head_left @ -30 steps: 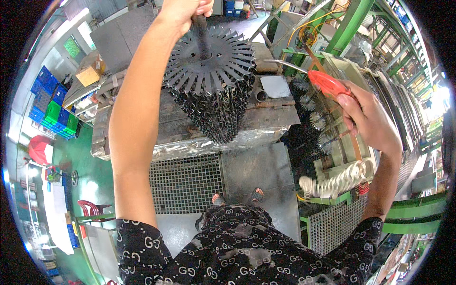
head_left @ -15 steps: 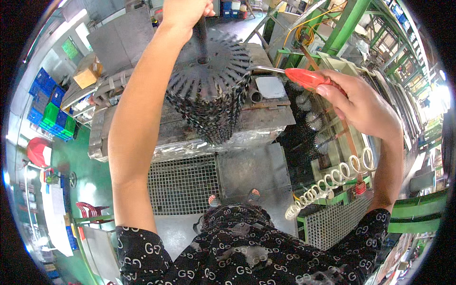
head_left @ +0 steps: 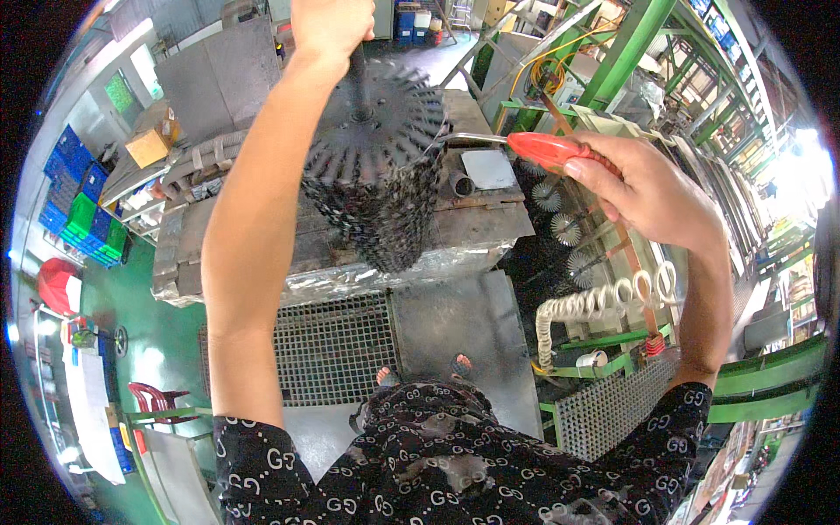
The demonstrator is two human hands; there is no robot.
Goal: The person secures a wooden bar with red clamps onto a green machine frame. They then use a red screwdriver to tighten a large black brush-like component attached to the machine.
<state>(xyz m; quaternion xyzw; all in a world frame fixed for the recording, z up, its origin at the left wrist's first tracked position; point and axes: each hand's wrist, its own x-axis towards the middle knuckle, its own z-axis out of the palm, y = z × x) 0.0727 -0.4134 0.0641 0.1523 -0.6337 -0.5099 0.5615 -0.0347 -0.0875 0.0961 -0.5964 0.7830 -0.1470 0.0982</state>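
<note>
At the top, my left hand (head_left: pixel 332 31) is closed around the upper end of a dark upright rod (head_left: pixel 358 83). The rod rises from the centre of a round black disc (head_left: pixel 376 131) with radial slots around its rim. Under the disc hangs a thick, tapering mass of dark metal pieces (head_left: pixel 385 219), too blurred to make out singly. My right hand (head_left: pixel 639 184) is wrapped around a red air blow gun (head_left: pixel 547 150). Its thin metal nozzle (head_left: pixel 477 137) points left, with the tip at the disc's right rim.
A worn workbench (head_left: pixel 490 223) stands behind and under the stack, bearing a short pipe (head_left: pixel 461 184) and a pale square plate (head_left: pixel 488 170). A coiled white hose (head_left: pixel 604 296) hangs below my right forearm. Spiky round wheels (head_left: pixel 566 229) line the right side. A floor grate (head_left: pixel 332 350) lies left of my feet.
My right hand and the blow gun have shifted a little left and down in the picture. The coiled hose has swung into a flatter bend. Both hands keep their grip.
</note>
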